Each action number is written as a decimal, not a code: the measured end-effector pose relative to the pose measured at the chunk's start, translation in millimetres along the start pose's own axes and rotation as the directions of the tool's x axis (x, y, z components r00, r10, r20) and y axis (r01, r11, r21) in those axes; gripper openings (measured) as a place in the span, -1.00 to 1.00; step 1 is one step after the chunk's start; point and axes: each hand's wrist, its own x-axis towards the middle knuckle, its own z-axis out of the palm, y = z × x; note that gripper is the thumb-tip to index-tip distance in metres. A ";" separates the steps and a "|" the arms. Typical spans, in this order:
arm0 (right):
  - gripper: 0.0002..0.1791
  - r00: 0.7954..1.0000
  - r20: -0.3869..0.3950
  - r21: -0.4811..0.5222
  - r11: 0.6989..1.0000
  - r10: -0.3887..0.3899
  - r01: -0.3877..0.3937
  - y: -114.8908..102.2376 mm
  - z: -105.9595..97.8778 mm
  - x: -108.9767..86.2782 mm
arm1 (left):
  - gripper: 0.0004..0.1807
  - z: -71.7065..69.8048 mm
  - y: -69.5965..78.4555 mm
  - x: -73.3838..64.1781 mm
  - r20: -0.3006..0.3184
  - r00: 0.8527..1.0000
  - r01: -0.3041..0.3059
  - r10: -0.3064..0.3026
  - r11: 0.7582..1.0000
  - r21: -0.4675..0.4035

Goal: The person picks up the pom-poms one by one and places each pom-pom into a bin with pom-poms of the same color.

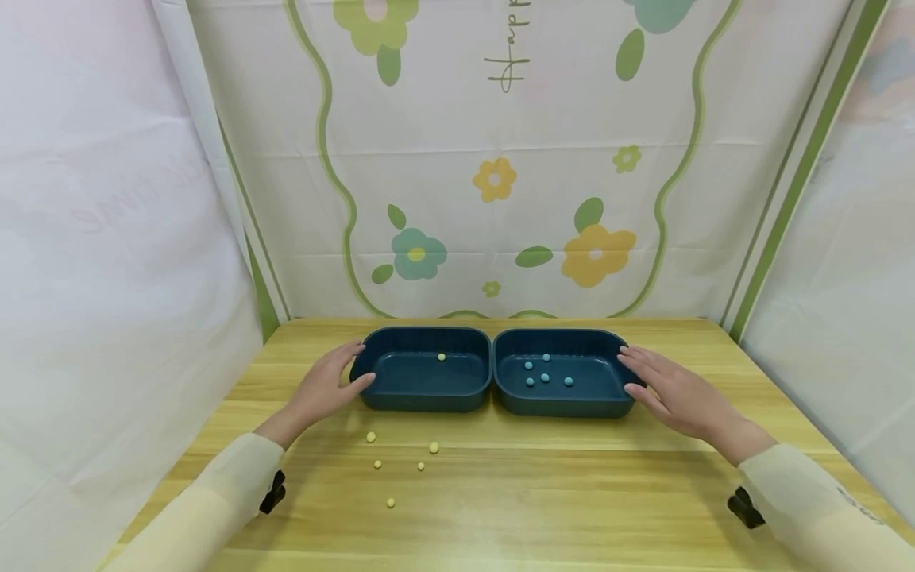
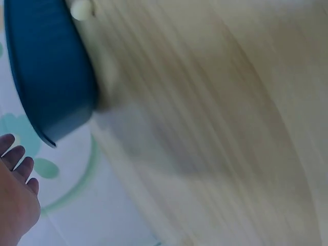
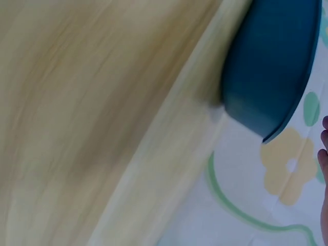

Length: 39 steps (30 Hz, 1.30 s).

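Note:
Two dark blue rectangular trays stand side by side, their inner ends meeting. Inside the left tray (image 1: 422, 403) lies one small yellow ball (image 1: 441, 357). Several small light-blue balls (image 1: 545, 378) are spread over the floor of the right tray (image 1: 565, 407). My left hand (image 1: 325, 385) is at the outer end of the left tray, fingers extended and thumb apart. At the right tray's outer end is my right hand (image 1: 675, 393), its fingers also extended. Neither hand holds anything; whether the fingertips touch the rims is hard to tell. Both wrist views show the hands only partly, at the edge.
Several yellow balls (image 1: 434, 448) lie loose on the wooden table (image 1: 543, 492), in front of the left tray. A flower-printed cloth (image 1: 443, 199) hangs behind the table, and pale cloth walls (image 1: 107, 278) close in both sides.

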 end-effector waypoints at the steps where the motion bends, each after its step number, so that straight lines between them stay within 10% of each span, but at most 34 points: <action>1: -0.43 1.000 -0.014 -0.001 1.000 -0.010 0.010 -3.0 -1.1 2.0 | -0.25 0.3 -3.0 -1.3 0.004 1.000 0.000 0.000 1.000 0.012; 12: -0.53 0.958 -0.212 0.103 0.971 -0.192 0.217 -40.3 -0.7 25.9 | -0.12 4.8 -21.6 -4.9 0.101 0.995 -0.035 0.023 0.991 0.128; 27: -0.52 0.865 -0.331 0.299 0.827 -0.378 0.476 -111.5 8.1 65.6 | -0.13 10.3 -33.8 -5.3 0.157 0.986 -0.092 0.061 0.977 0.193; 39: -0.66 0.937 -0.165 0.556 0.756 -0.307 0.345 -161.2 30.6 83.4 | -0.15 10.0 -34.2 -5.3 0.182 0.981 -0.104 0.070 0.976 0.190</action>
